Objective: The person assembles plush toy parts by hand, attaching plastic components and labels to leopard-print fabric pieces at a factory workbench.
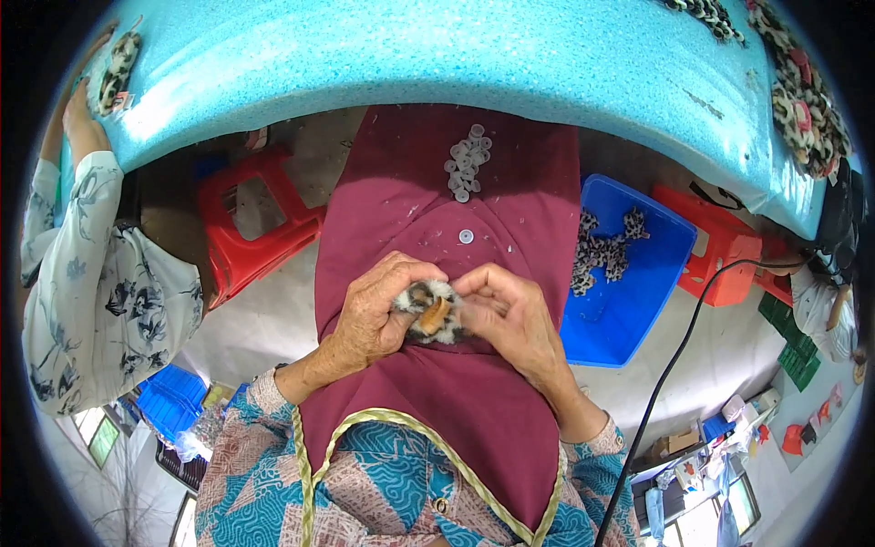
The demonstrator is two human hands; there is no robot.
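Note:
My left hand (372, 308) grips a small fluffy plush piece (432, 312) in white, black and tan over my lap, thumb and fingers around its left side. An orange-tan patch shows in its middle. My right hand (512, 314) is closed at the piece's right edge, its fingers curled and pinching there; the fingertips are slightly blurred. The maroon apron (383, 191) is spread beneath both hands. Ahead of them on the apron sits one round white plastic disc (466, 237). Farther off lies a cluster of similar small white plastic parts (468, 162).
A blue bin (592, 333) with spotted plush pieces (602, 255) stands to the right. The turquoise table (437, 55) arches ahead, with more plush pieces (802, 118) at far right. Red stools (264, 246) flank me. A co-worker's sleeve (77, 264) is at left. A black cable (670, 378) hangs at right.

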